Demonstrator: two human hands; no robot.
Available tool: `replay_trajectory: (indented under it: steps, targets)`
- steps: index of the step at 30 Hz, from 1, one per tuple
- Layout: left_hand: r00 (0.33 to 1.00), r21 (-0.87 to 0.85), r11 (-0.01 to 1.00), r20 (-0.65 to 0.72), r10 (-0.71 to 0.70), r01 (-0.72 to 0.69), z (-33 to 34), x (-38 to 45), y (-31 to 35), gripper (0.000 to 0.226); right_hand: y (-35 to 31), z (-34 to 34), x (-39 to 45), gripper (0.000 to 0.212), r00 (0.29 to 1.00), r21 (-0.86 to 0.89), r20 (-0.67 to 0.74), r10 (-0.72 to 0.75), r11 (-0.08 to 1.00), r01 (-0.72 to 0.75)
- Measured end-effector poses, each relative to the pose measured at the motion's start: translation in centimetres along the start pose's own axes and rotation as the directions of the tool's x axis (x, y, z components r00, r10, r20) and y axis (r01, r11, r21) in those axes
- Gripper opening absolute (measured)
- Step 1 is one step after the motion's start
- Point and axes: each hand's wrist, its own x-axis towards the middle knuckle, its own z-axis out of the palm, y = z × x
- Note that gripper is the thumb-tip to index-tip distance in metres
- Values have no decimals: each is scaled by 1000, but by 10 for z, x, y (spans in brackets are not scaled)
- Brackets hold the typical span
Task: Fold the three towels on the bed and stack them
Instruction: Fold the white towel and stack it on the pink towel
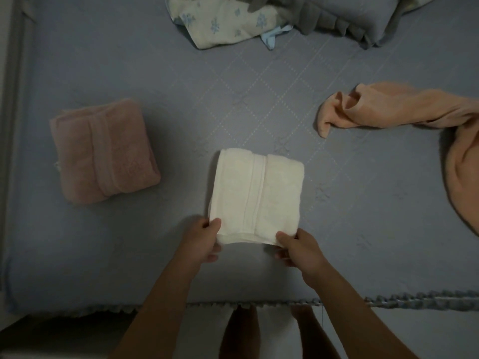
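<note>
A white towel (pixel 256 195), folded into a thick rectangle, lies in the middle of the bed near its front edge. My left hand (pixel 204 242) pinches its near left corner, thumb on top. My right hand (pixel 298 251) pinches its near right corner the same way. A pink towel (pixel 103 151) sits folded into a square at the left, apart from the white one. An orange towel (pixel 404 110) lies unfolded and crumpled at the right, running off the frame's right edge.
The blue-grey quilted bedspread (pixel 259 104) covers the bed, its ruffled front edge (pixel 414 300) just below my forearms. A floral cloth (pixel 225 22) and a grey ruffled pillow (pixel 350 19) lie at the back. My feet show on the floor below.
</note>
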Motion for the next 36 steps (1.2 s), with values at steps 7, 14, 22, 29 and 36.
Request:
replay_trajectory:
  steps: [7, 14, 22, 29, 36]
  targets:
    - [990, -441, 888, 105, -90, 128, 0, -2, 5, 17, 1, 3, -10, 18, 979, 343, 199, 46, 932, -113]
    - [903, -537, 727, -244, 353, -429, 3, -9, 3, 18, -5, 13, -5, 28, 972, 568, 232, -16, 814, -122]
    - [921, -181, 947, -338, 193, -265, 6, 23, -18, 27, 4, 22, 5, 25, 988, 108, -45, 145, 984, -139]
    - [805, 136, 872, -339, 487, -470, 2, 17, 19, 39, -25, 6, 9, 45, 922, -52, -313, -226, 974, 221]
    - [763, 229, 811, -275, 585, -539, 21, 36, 116, 32, -102, -2, 49, 48, 930, 60, -353, -104, 989, 134]
